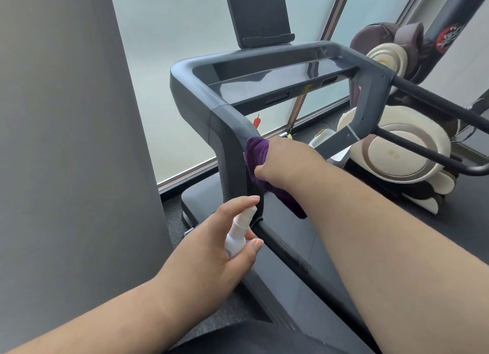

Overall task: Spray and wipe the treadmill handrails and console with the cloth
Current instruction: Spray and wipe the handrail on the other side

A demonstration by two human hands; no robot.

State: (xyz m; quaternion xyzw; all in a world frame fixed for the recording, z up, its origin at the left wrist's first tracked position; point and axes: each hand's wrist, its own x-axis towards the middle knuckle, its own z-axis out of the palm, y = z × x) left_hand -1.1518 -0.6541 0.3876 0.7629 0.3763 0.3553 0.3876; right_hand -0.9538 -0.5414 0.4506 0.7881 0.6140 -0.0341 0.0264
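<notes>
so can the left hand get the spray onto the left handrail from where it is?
Probably yes. The left hand holds the spray bottle right beside the left handrail, nothing between them. The right hand and purple cloth sit higher, on the upright.

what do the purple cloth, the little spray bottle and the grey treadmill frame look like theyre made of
Purple cloth: soft, fuzzy fabric, probably microfibre; it bunches and droops.
Spray bottle: smooth white plastic, slightly glossy.
Treadmill frame: moulded grey plastic by its rounded corners and seam, satin sheen; metal underneath can't be ruled out.
</notes>
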